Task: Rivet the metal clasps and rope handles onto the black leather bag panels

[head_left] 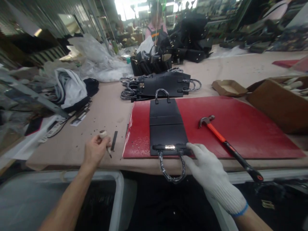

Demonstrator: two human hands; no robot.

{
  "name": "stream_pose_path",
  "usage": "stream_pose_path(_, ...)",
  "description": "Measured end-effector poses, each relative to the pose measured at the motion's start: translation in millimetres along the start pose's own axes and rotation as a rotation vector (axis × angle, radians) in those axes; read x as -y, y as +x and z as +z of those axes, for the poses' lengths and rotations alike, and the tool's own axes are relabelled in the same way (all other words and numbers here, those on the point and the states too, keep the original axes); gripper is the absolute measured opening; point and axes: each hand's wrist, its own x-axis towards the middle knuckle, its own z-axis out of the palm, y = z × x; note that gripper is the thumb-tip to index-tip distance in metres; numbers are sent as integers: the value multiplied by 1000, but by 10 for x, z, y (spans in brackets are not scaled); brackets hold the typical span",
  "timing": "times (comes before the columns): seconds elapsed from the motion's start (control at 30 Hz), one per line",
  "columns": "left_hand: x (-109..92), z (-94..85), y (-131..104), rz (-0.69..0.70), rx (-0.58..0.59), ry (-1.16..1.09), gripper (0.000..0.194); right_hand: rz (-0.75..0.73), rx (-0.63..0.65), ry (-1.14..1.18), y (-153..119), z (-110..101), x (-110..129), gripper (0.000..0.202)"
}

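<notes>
My bare left hand (94, 150) is closed around a small awl-like tool (103, 134) with a pale rounded end; its thin tip points down at the table. A black leather bag panel (166, 115) lies flat, with a looped handle at either end. The near looped handle (172, 179), wrapped in clear film, hangs past the table edge. A dark strap with a shiny metal clasp (169, 147) crosses the panel above it. My right hand (207, 168), in a white knit glove, touches the panel's near right corner, thumb and fingers apart.
The panel rests on a red board (199, 106). A claw hammer (223, 141) lies to its right, handle overhanging the edge. Beyond are stacked black panels (163, 85), a cardboard tray (228, 88) and a cardboard box (276, 102). A dark strip (115, 140) lies beside my left hand.
</notes>
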Motion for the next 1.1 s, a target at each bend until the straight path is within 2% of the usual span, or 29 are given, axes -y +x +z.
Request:
stream_pose_path(0.1,122,-112,282,4,-11,349,30,-81,3,-69,90,68,-19,36)
stream_pose_path(0.17,164,-125,376,22,-22,590,29,-135,18,-83,152,109,-1,32)
stream_pose_path(0.23,194,-96,411,3,20,741,32,-172,34,-95,221,138,23,29)
stream_pose_path(0.33,239,-23,399,-1,95,847,39,-193,73,-174,332,149,46,29)
stream_pose_path(0.4,256,17,373,87,93,877,41,-198,112,-251,404,134,48,29)
stream_pose_path(0.47,227,56,323,187,43,878,41,-215,166,-312,469,105,42,26)
stream_pose_path(0.57,42,185,138,361,-45,787,36,-274,247,-364,561,51,26,22)
stream_pose_path(0.63,-174,364,-93,535,-15,642,31,-314,296,-396,620,14,28,19)
stream_pose_path(0.7,-427,613,-381,711,141,444,24,-338,343,-433,674,-17,53,16)
stream_pose_path(0.77,-667,882,-653,842,362,314,17,-349,380,-472,719,-35,101,16)
stream_pose_path(0.87,-920,1194,-890,937,522,377,14,-365,421,-530,764,-25,174,13)
stream_pose_path(0.93,-1007,1293,-928,960,553,429,12,-391,444,-559,782,5,189,11)
stream_pose_path(1.0,-1054,1311,-925,1011,581,450,3,-423,460,-580,788,42,173,11)
stream_pose_path(1.1,-1107,1252,-939,1130,591,547,20,-471,448,-619,764,86,137,14)
